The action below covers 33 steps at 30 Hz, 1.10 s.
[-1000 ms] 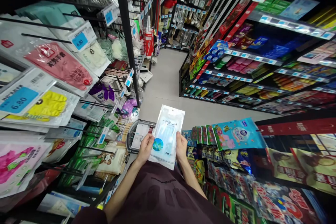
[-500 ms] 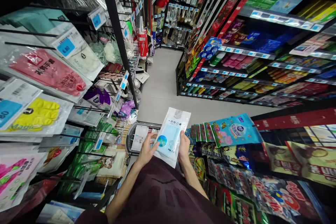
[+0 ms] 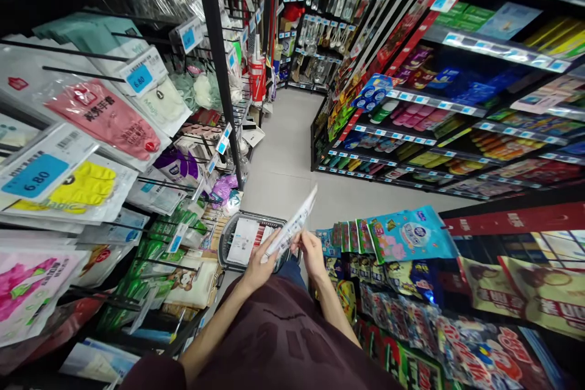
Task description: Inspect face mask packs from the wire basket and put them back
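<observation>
A: Starting at the left, what hangs there?
B: Packs of gloves on hooks, among them the yellow gloves (image 3: pixel 94 180) and the red gloves (image 3: pixel 112 119), with price tags in front.

A: And then?
B: A dark basket (image 3: pixel 222 247) with a white pack (image 3: pixel 244 239) lying in it. The left hand (image 3: pixel 260 267) comes next, closed on the lower end of the white packet (image 3: pixel 297 219).

A: Where is that packet exactly?
B: Between the two hands, in front of the body, slanting up and to the right. It partly covers the basket from this view.

A: What has just changed?
B: Half a second ago its printed front faced the camera; now it is turned nearly edge-on. That front can hardly be read, so the handling looks like a turning-over.

A: The right hand (image 3: pixel 313 255)?
B: Fingers drawn in narrow at the packet's near edge. I can't tell whether they pinch it.

A: Further right?
B: A hanging blue bag (image 3: pixel 414 234), with stocked shelves (image 3: pixel 429 137) beyond.
</observation>
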Tool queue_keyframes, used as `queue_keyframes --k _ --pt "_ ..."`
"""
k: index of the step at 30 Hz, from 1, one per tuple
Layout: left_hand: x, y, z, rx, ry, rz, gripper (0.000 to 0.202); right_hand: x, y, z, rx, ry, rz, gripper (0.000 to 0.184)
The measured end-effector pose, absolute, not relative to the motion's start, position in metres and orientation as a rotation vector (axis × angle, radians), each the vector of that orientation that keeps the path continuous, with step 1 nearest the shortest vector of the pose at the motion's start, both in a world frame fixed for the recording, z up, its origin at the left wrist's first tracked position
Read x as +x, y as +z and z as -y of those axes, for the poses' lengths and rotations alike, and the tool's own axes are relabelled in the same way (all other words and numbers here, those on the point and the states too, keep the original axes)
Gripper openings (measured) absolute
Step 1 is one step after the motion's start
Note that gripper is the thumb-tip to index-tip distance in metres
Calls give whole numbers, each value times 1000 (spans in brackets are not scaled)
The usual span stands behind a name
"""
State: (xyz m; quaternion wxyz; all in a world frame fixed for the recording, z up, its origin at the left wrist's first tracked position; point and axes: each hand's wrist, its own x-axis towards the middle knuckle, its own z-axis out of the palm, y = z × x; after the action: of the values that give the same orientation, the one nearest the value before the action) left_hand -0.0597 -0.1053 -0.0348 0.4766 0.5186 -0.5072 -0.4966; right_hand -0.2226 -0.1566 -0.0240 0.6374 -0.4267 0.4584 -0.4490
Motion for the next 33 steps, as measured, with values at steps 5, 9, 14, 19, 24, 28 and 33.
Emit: queue_keyframes --k 5,9,14,19,24,28,33 --pt "-61 -37 92 1182 -1390 700 50 -228 -25 158 -997 -1128 -1275 48" --pt "-66 -32 82 975 -1651 562 63 -234 -24 153 -1027 -1082 -1307 47" --pt "-63 -21 78 1024 -1816 929 61 -237 -29 144 -992 -1223 -1393 45" --pt "-54 -19 68 1116 -1784 1144 59 -228 -30 140 -1070 -1216 -1393 48" --pt "-46 -27 55 1196 -1730 1125 67 -213 -24 134 -1100 -1181 -1363 47" --pt "-45 -36 48 1219 -1609 1258 62 -210 -29 134 -1071 -1141 -1337 43" --pt "-48 -40 50 1299 -936 1741 61 -210 -32 129 -685 -1022 -1072 57"
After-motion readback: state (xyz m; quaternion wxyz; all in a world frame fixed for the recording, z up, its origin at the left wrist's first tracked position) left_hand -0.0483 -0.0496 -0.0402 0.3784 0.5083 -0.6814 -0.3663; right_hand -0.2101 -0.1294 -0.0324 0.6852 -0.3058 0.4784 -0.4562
